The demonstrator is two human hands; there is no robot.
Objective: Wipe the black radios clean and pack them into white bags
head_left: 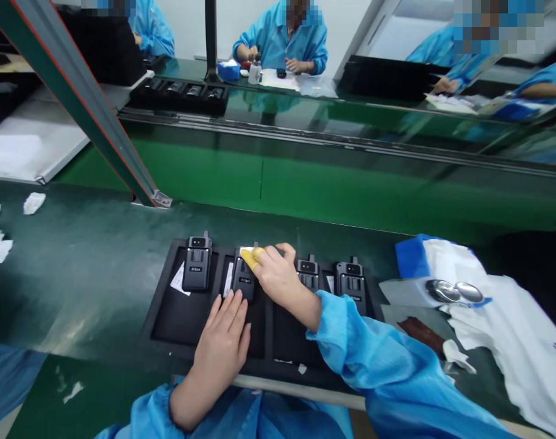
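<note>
A black foam tray [186,326] holds several black handheld radios with short antennas, some marked "Riton". My right hand [278,274] wears yellow finger covers and pinches a small white wipe [247,249] against the top of the second radio from the left [244,286]. Flat over the lower end of that same radio lies my left hand [224,335], fingers stretched out and holding nothing. To its left, the first radio [197,268] rests in the tray with a white slip [180,280] beside it. My right hand and sleeve partly cover the third radio [308,272] and the fourth radio [351,281].
On the right are a blue box [411,258], a bottle lying on its side [449,291] and white cloth [525,329]. A slanted metal post [99,122] rises at left near scraps of tissue [34,203]. Co-workers in blue sit beyond the green partition [214,171].
</note>
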